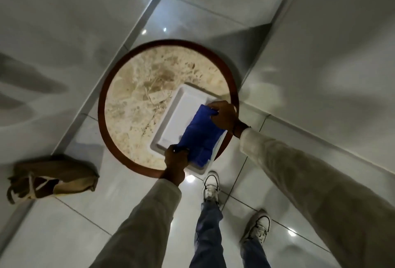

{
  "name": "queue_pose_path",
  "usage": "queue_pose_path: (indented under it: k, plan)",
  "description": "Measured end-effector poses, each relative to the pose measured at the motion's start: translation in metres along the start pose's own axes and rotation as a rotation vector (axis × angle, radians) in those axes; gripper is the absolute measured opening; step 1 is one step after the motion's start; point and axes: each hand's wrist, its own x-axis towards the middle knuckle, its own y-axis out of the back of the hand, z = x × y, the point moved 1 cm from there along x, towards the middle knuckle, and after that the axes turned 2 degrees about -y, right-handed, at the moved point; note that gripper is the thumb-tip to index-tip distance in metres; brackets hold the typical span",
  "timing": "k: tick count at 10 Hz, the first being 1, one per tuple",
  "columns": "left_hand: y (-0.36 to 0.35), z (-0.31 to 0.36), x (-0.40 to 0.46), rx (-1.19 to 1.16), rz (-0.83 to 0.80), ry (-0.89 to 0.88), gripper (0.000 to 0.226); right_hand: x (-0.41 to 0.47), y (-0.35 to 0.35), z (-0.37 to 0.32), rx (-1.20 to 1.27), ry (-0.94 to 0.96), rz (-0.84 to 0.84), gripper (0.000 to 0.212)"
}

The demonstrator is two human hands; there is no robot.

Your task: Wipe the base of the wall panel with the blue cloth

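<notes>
A folded blue cloth (199, 138) lies over the near end of a white rectangular tray (183, 109) on a round marble-topped table (136, 101) with a dark wooden rim. My left hand (176, 159) grips the cloth's near left corner. My right hand (224, 115) pinches its far right corner. The wall panels rise on both sides, and the base of the left wall panel (106, 64) runs as a pale strip along the floor behind the table.
A tan canvas bag (53, 179) lies on the glossy tiled floor at the left, against the wall base. My two feet in white sneakers (210, 186) stand just in front of the table. The right wall (320, 64) stands close beside the table.
</notes>
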Motion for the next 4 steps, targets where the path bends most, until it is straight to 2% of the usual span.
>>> queue_pose_path:
  k: [1, 2, 3, 4]
  plan:
    - [-0.003, -0.016, 0.022, 0.118, 0.038, -0.043, 0.026, 0.015, -0.024, 0.015, -0.071, -0.039, -0.029, 0.037]
    - [-0.006, -0.021, 0.039, 0.234, 0.046, -0.077, 0.032, 0.018, -0.033, 0.018, -0.08, -0.049, -0.038, 0.038]
    - [0.0, -0.021, 0.038, 0.376, 0.015, -0.157, 0.035, 0.01, -0.015, 0.015, -0.005, -0.085, 0.067, 0.039]
    - [0.007, -0.01, 0.012, 0.493, 0.034, -0.263, 0.036, -0.02, 0.026, 0.009, 0.179, -0.07, 0.274, 0.029]
